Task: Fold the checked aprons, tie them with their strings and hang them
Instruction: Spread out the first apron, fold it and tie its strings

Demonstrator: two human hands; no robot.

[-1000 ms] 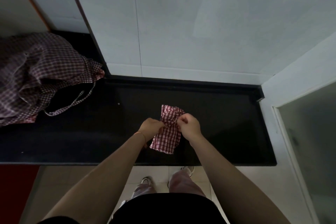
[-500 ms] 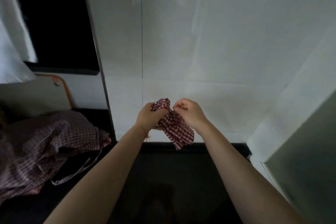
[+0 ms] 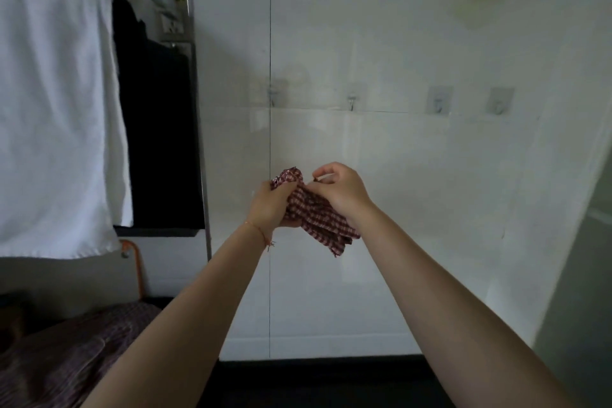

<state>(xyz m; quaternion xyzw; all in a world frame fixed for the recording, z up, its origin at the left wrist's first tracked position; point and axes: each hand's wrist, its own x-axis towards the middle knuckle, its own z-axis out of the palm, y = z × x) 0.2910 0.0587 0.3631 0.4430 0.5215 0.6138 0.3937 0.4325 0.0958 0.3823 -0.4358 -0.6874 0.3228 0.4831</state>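
Head view, left hand (image 3: 270, 205) gripping folded apron (image 3: 314, 214) (raised), right hand (image 3: 341, 190) pinching string

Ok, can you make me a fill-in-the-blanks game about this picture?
1. Both hands hold a folded ____ apron.
2. The left hand wears a thin ____ at the wrist.
3. The big towel hanging on the left is ____.
4. A row of ____ hooks is stuck on the wall above the hands.

Missing words: checked; bracelet; white; four

Looks like a home kitchen or utility corner: glossy white wall tiles (image 3: 381, 175) with a row of stick-on metal hooks (image 3: 438, 102), a black stone counter (image 3: 331, 381), a white towel (image 3: 56, 116) hung at left.
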